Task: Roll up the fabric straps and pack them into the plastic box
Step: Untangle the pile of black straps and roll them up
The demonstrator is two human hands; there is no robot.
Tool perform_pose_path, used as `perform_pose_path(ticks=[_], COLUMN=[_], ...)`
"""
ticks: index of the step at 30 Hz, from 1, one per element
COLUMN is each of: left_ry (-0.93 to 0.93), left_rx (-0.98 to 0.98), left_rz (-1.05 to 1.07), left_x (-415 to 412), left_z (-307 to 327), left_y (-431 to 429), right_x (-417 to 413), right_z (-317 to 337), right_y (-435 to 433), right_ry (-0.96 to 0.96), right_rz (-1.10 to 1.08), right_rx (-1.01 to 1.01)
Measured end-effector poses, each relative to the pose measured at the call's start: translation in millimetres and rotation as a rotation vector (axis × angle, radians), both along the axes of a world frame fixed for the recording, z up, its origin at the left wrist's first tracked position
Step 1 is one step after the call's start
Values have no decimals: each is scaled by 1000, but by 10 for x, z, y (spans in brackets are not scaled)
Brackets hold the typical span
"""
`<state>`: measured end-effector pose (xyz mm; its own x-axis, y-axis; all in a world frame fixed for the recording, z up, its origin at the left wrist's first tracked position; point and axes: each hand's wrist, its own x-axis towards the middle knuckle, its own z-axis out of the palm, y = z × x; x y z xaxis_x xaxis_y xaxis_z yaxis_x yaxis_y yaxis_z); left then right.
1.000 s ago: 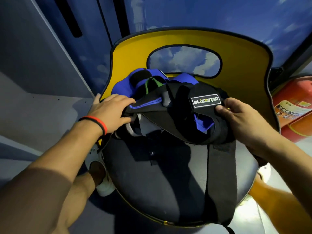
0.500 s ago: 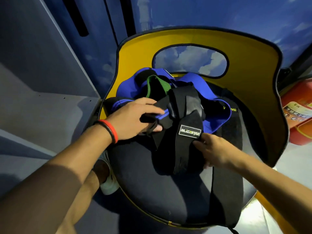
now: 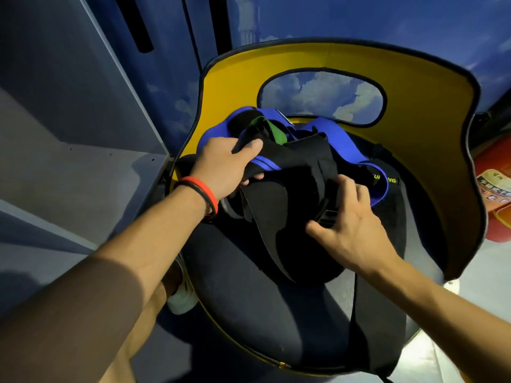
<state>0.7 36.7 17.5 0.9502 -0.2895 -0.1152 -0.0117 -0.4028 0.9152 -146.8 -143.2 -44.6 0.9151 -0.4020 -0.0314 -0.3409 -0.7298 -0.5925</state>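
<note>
Background: blue wall [image 3: 414, 23] painted with white clouds; grey shelf [image 3: 83, 175] at the left.
Seat: chair with a yellow back [image 3: 431, 120] that has an oval cut-out, and a round black seat [image 3: 262, 322].
Straps: a loose heap of fabric straps [image 3: 301, 164] lies at the rear of the seat, against the chair back.
Strap colours: mostly black; a wide blue band [image 3: 345, 136] curves round the far side of the heap, and a narrow green strip [image 3: 273, 131] shows near the top.
Loose end: one long black strap [image 3: 376, 327] runs from the heap toward the front of the seat and hangs over its edge.
Writing: yellow-green letters [image 3: 385, 179] on the blue-edged strap at the right, partly hidden by the right hand; only "NG" at the end reads clearly.
Other label: a red cylinder [image 3: 495, 194] at the far right carries a pale sticker, its print too small to read.
Left hand: the left hand [image 3: 221, 167] is at the heap's left side, its fingers curled round a black strap with a blue stripe, thumb on top.
Wrist: a red and black band [image 3: 206, 196] circles the left wrist.
Right hand: the right hand [image 3: 351, 225] lies palm down on the right of the heap, its fingers spread and pressing the black fabric, thumb held out to the side.
Floor: a white shoe [image 3: 182, 295] shows below the left forearm, beside the seat.
</note>
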Motion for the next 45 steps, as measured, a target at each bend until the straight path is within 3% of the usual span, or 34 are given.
perform_pose_path(ticks=[4,7,9,11,14,16,20,22,24,26,29,33,37,39,42,45], left_ry=[-273,-491,-571,-603,-503,-424,-368,-25,283,347,245,113,-601,-856,-946,-996], left_rx=[285,474,638,788,912,797,443,274,-132,-379,-313,-280,63,306,576,676], left_rz=[-108,-404,-463,-501,-643,-610,-118,53,211,284,237,224,-98,-317,-516,-590], left_x=[-96,-386,-582,-728,-855,-898,-714,-542,-422,-401,-460,-418,-626,-799,-920,-918], left_z=[-123,-291,-394,-462,-451,-375,-281,-284,-298,-311,-392,-488,-480,-541,-631,-650], left_y=[3,-2,8,38,105,142,153,133,102,48,-35,-55,-38,-37,-49,-64], right_x=[-8,-124,-178,-165,-115,-87,-32,-13,-1,-2,-4,1,13,16,24,26], right_z=[-52,-141,-177,-206,-248,-258,-196,-182,-179,-185,-161,-28,56,97,154,204], right_y=[-79,-57,-27,-32,-50,-62,-29,12,47,80,146,142,57,-14,-131,-194], right_ry=[-216,-123,-57,-27,-12,-5,77,32,9,19,75,107,131,143,198,208], right_rz=[-223,-131,-42,12,62,117,131,128,104,73,64,81,-59,-117,-136,-154], right_rx=[438,341,223,172,43,-117,-243,-167,-37,130,340,386,562,618,735,761])
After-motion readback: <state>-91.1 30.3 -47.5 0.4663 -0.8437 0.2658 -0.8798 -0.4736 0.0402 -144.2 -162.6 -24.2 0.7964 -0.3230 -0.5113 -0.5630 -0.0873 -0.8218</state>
